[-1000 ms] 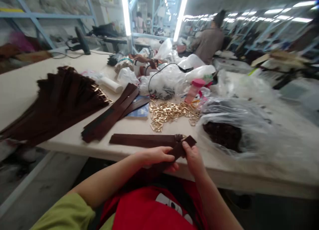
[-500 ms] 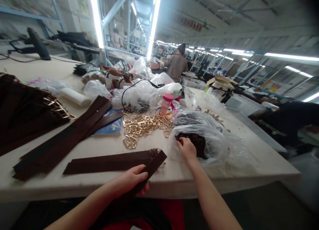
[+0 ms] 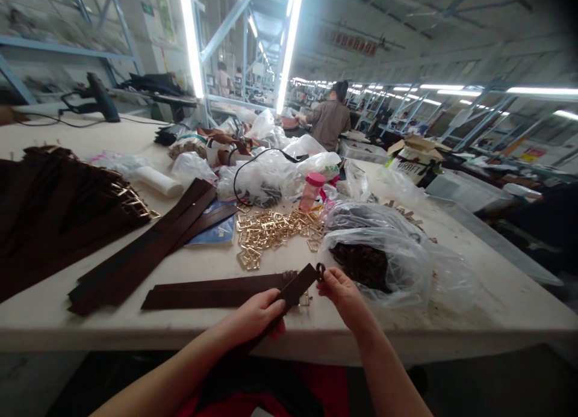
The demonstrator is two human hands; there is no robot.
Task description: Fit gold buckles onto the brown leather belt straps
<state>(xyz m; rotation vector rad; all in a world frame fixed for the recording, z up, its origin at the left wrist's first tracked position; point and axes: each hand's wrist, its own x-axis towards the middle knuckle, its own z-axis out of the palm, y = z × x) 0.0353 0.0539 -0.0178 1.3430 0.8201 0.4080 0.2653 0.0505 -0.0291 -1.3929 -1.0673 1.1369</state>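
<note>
My left hand [image 3: 262, 313] is closed around a dark brown strap [image 3: 298, 286], whose free end points up and to the right. Between the fingertips of my right hand [image 3: 335, 287] is a small dark loop [image 3: 320, 271], close beside the strap's end. Just behind my right hand lies an open clear plastic bag [image 3: 406, 257] with dark brown pieces [image 3: 363, 263] inside. More brown straps [image 3: 194, 293] lie flat to the left of my hands, with buckles at their right end. A heap of gold-coloured buckles [image 3: 271, 227] is spread beyond them.
A large pile of brown straps [image 3: 58, 206] fills the left, with longer straps [image 3: 149, 242] beside it. Behind the buckles stand a pink-lidded jar [image 3: 310, 193] and plastic bags [image 3: 266, 173]. A person [image 3: 332, 119] is farther back; a cardboard box [image 3: 413, 155] is at right.
My right hand has come out of the plastic bag with a small dark loop and moved to the strap's end. My left hand still holds the strap. The view has shifted slightly.
</note>
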